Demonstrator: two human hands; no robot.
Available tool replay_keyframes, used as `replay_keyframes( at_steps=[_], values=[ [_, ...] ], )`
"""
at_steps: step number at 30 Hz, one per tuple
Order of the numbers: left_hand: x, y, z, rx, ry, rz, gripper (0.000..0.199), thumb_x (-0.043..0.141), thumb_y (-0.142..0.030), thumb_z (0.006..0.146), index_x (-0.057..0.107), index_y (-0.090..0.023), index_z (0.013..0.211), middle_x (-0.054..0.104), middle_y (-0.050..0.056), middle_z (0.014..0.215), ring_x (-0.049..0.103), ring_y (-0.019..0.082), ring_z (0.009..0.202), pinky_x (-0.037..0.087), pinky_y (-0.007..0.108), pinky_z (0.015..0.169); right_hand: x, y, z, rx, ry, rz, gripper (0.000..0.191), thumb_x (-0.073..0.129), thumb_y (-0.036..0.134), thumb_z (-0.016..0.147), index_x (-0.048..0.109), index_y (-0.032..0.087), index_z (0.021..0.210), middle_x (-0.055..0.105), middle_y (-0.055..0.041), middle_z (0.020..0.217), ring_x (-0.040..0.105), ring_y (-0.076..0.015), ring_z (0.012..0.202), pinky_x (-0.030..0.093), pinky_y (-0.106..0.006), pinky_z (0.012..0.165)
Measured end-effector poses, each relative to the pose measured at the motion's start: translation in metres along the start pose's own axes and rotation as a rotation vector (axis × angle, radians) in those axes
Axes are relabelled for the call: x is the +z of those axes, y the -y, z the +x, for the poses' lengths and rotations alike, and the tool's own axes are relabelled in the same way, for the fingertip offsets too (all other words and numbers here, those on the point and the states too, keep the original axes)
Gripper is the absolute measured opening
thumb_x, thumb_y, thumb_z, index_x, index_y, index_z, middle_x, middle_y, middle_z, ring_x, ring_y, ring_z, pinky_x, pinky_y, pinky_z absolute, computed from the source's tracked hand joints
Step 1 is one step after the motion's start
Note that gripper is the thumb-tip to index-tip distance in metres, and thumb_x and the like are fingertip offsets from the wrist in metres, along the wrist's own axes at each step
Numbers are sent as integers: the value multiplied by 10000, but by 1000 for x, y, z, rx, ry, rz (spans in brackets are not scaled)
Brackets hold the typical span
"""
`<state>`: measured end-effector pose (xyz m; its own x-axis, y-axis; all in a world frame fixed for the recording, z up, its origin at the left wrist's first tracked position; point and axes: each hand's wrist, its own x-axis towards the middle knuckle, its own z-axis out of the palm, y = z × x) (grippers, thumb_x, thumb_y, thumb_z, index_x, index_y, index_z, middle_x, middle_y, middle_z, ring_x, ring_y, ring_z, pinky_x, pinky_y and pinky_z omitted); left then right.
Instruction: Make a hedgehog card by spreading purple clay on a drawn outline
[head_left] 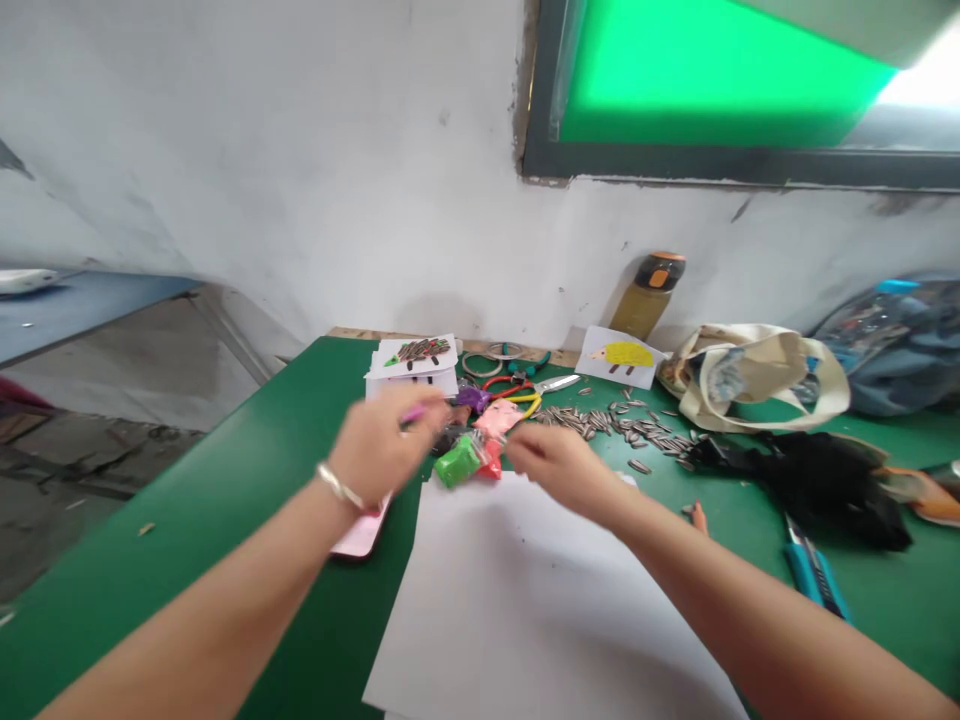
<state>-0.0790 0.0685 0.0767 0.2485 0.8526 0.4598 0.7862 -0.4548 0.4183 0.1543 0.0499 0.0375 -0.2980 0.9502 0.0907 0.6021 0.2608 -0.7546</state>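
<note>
My 2 hands are apart: the left (390, 440) is closed on a slim purple thing (412, 412); blur hides whether my right (562, 470) grips anything beside the green packet (457, 462) and pink packet (499, 415). These lie at the white paper's (517, 600) far edge, so I reach across it. Scissors (556, 383) and seeds (637, 430) crowd behind.

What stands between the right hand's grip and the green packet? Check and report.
The red packet lies in the way, beside the green packet, on the side toward the right hand. Blur hides whether the grip touches it.
</note>
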Motion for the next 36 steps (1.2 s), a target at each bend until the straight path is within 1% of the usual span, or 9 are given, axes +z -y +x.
replay_keyframes(
  at_steps=[2,3,4,6,9,13,20,28,36],
  values=[
    [20,-32,-51,278,217,-51,350,480,-408,929,679,-203,1133,694,71,1153,617,223,1093,453,352,1003,6,-2,-60,-115,79,-231,237,443,218,887,633,206,746,651,-24,732,579,-170,702,449,-294,648],
    [32,-42,-74,361,317,-39,388,486,-421,931,641,-194,1204,644,100,1249,562,249,1188,414,396,1053,11,-6,-87,-183,94,-315,198,467,215,880,663,209,852,685,-58,855,608,-204,830,478,-342,750],
    [44,-50,-93,391,413,1,444,510,-465,915,603,-208,1264,580,120,1337,487,290,1276,371,460,1087,17,-11,-112,-220,93,-378,212,481,194,870,674,218,955,692,-82,995,609,-225,961,478,-376,850],
    [64,-56,-119,343,552,90,626,521,-619,856,498,-274,1378,423,153,1475,347,373,1372,298,590,1093,31,-23,-151,-248,70,-499,358,515,215,863,615,226,1206,611,-108,1279,522,-266,1209,421,-438,1013],
    [81,-58,-133,292,691,149,689,443,-661,870,362,-317,1462,279,159,1549,208,389,1427,191,640,1111,46,-39,-181,-203,60,-636,506,511,298,891,475,259,1394,430,-97,1483,388,-299,1362,354,-520,1090],
    [85,-65,-131,263,731,171,676,351,-664,901,312,-322,1483,209,155,1574,124,382,1447,102,642,1126,48,-43,-187,-120,86,-656,504,442,325,937,422,283,1438,343,-60,1534,313,-284,1409,296,-532,1133],
    [97,-79,-124,252,710,177,690,276,-679,911,305,-303,1488,199,154,1578,110,373,1452,72,626,1132,26,-51,-180,-79,111,-593,492,459,370,934,452,296,1420,346,-48,1534,311,-270,1411,289,-518,1137],
    [107,-80,-121,264,672,178,680,306,-676,908,302,-319,1487,217,125,1579,127,365,1452,63,609,1139,18,-53,-175,-80,48,-549,446,509,343,898,539,307,1342,448,-63,1473,395,-284,1347,326,-516,1101],
    [106,-79,-120,273,674,179,661,351,-646,915,301,-321,1488,216,111,1581,132,357,1452,50,601,1141,16,-54,-174,-79,63,-528,450,495,363,907,529,304,1352,425,-61,1488,377,-289,1352,307,-519,1105]
  ],
)
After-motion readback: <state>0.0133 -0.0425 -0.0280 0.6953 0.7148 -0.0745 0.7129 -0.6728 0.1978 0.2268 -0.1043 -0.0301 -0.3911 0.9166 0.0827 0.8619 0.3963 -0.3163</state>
